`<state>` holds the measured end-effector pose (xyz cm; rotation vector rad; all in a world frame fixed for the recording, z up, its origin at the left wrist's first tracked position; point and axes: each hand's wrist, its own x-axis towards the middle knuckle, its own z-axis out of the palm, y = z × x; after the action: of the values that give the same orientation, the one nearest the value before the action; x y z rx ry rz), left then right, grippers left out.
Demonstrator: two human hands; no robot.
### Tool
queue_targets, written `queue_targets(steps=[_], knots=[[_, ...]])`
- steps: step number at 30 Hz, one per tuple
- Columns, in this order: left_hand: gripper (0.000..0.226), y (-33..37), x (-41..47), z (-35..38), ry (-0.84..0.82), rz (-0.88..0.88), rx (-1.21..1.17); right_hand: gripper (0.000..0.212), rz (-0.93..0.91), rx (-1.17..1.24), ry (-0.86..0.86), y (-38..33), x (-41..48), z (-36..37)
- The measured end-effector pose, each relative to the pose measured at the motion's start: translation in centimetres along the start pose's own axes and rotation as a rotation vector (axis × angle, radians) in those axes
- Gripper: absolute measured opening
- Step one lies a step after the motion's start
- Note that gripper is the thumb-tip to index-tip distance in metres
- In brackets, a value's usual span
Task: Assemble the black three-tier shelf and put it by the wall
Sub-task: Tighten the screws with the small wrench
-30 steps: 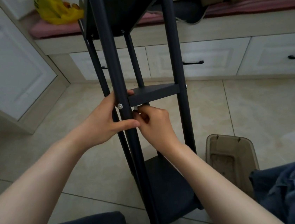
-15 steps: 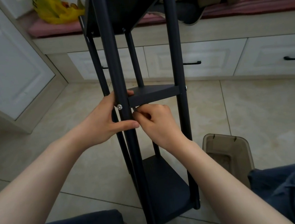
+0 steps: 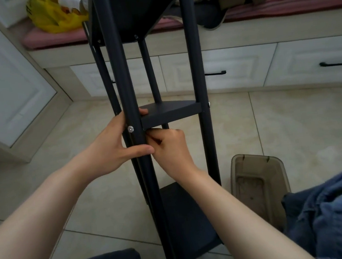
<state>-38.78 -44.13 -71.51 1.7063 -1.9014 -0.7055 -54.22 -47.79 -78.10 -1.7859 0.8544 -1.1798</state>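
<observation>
1. Your left hand [image 3: 112, 148] gripped the black shelf [image 3: 197, 62] by its front-left post, thumb wrapped below a silver screw [image 3: 131, 129].
2. Your right hand [image 3: 169, 150] curled its fingers under the middle tier [image 3: 170, 114]; what they pinched, I couldn't tell.
3. The shelf stood on the tiled floor [image 3: 293, 126] between your knees.
4. A brown bin [image 3: 259, 183] lay just right of it, contents unclear.

On the beige tiled floor [image 3: 293, 128] sits one brownish plastic tub [image 3: 260, 185] (translucent, rounded corners).

Left hand [image 3: 108, 151] grips shelf post [image 3: 123, 81]; right hand [image 3: 169, 150] under middle tier [image 3: 170, 114].
</observation>
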Motion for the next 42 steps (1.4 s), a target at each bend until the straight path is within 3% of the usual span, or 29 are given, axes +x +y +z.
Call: queue_targets(steps=[9, 22, 42], knots=[[0.088, -0.1, -0.3, -0.1, 0.007, 0.015, 0.011, 0.010, -0.099, -0.005, 0.075, 0.7, -0.2, 1.3], [0.086, 0.0, -0.3, -0.1, 0.012, 0.017, -0.008, 0.019, 0.059, -0.096, -0.051, -0.2, -0.8, -1.4], [0.086, 0.1, -0.2, -0.1, 0.001, 0.022, -0.028, 0.016, -0.084, -0.205, 0.033, -0.7, -0.5, -1.3]])
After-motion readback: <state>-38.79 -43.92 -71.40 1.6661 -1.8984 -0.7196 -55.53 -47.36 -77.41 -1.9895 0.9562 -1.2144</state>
